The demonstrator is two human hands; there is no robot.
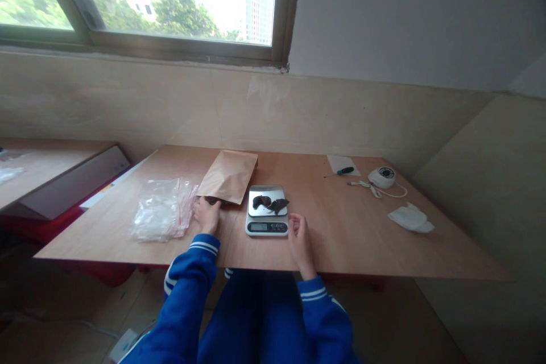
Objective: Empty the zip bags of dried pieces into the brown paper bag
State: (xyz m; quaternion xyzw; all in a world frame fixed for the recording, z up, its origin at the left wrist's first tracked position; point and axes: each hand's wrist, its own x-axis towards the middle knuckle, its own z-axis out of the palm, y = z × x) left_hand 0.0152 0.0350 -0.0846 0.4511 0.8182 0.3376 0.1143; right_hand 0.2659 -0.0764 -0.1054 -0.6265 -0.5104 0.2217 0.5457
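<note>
My left hand (207, 216) is at the near, open end of a brown kraft paper bag (229, 175), thumb and fingers closed on its edge. The bag lies flat, and its dark mouth shows between thumb and fingers. To its right stands a small digital kitchen scale (267, 227) with a metal plate. Dark, curled dried pieces (269, 203), possibly wood-ear fungus, lie on that plate. Beside the scale's right edge rests my right hand (301, 242), its fingers curled in with nothing visible in them. Whether it touches the scale I cannot tell.
Clear zip bags (160, 210) lie in a pile left of my left hand. At the back right are a screwdriver (345, 171) on white paper, a white dome camera (382, 177) with its cable, and a crumpled white sheet (410, 218). Another table (55, 162) stands at left.
</note>
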